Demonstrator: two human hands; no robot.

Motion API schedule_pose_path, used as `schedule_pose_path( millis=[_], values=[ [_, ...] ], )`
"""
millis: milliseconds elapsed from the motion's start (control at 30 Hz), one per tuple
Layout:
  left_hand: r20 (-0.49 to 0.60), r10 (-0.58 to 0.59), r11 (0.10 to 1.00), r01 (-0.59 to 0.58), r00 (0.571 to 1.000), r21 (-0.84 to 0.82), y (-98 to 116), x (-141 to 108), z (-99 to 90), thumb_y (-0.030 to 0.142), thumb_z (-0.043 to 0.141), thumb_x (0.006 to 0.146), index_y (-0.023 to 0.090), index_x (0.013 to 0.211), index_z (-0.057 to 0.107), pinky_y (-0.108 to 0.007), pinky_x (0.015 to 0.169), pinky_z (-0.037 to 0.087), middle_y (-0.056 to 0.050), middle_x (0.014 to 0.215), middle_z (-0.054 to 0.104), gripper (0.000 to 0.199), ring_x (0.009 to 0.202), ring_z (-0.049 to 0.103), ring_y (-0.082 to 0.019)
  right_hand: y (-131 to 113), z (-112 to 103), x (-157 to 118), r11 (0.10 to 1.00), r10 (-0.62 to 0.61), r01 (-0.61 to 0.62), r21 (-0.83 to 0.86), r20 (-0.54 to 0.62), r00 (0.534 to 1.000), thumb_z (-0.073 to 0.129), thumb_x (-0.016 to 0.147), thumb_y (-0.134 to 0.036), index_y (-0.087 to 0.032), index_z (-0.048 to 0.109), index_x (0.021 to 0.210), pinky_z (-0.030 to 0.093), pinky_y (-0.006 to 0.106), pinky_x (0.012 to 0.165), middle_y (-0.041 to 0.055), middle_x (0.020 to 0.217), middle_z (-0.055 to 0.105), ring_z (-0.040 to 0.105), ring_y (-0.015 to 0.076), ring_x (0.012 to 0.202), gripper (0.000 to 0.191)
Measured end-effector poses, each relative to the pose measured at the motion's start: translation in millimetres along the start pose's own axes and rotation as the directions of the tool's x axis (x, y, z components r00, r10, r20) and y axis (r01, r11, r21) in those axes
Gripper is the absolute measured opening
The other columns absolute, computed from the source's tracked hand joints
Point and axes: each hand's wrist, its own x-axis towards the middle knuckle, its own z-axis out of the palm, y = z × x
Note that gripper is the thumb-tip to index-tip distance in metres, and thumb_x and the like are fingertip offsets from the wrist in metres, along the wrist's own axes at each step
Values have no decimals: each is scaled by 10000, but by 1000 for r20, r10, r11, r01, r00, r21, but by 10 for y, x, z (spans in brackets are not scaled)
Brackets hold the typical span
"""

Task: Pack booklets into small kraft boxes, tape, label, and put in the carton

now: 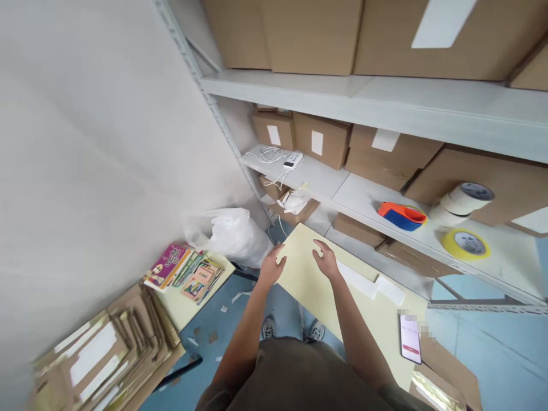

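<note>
The pale yellow, smooth rectangular tabletop [310, 285] lies between and under the two hands, with its left edge close by the left hand. The left hand [269, 267] has its fingers half curled and the thumb apart, with nothing in it; the right hand [326, 261] is likewise bare, fingers and thumb spread, facing the other. From this height I cannot tell well if any fingertip touches the surface. Just to the right of the right hand lie flat white rectangular pieces [390, 289]. For good work here, I think the hands should stay loose and level, and the right forearm be kept from dragging these pieces. Farther right, and nearer to the body, is a dark-edged phone with lit screen [410, 341]; a sweeping elbow could push it, in my judgement. Left of the left hand stands a puffy white plastic bag [235, 235], and farther left some colourful thin paper books [169, 266]. Beyond the right hand, on a white metal shelf [342, 188], sits a yellow tape roll [458, 253].
</note>
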Motion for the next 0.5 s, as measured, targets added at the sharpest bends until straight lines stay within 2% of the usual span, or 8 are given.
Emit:
schedule_pose_path(
  millis=[133,233,367,500],
  values=[
    [-81,-8,1000,7,997,-6,-377,-226,-356,250,613,944,241,1415,629,-439,1095,523,-104,1449,636,471,1303,624,-272,-283,538,78,997,-81,83,-7,119,990,569,934,-296,-273,679,1365,506,502,1126,92,1432,659,606,281,1335,445],
    [-156,-32,999,29,987,-25,-749,-450,-709,246,619,938,238,1416,630,-435,1110,508,-101,1449,636,478,1301,622,-275,-513,1081,88,991,-129,133,-6,189,973,574,933,-297,-278,688,1356,502,491,1130,83,1429,662,602,275,1340,438],
    [-251,-92,995,78,963,-65,-1408,-793,-1284,242,627,919,231,1404,640,-434,1081,528,-103,1433,646,486,1302,615,-277,-830,1918,0,987,-157,164,-3,267,951,582,940,-330,-279,665,1395,458,495,1173,82,1458,645,577,278,1372,465],
    [-313,-233,966,182,921,-186,-2190,-1095,-1847,279,644,911,212,1413,634,-417,972,582,-127,1403,664,507,1218,660,-278,-1115,2780,-84,982,-174,188,-9,330,928,588,933,-339,-256,628,1448,388,481,1232,92,1523,589,515,285,1439,523]
  ],
)
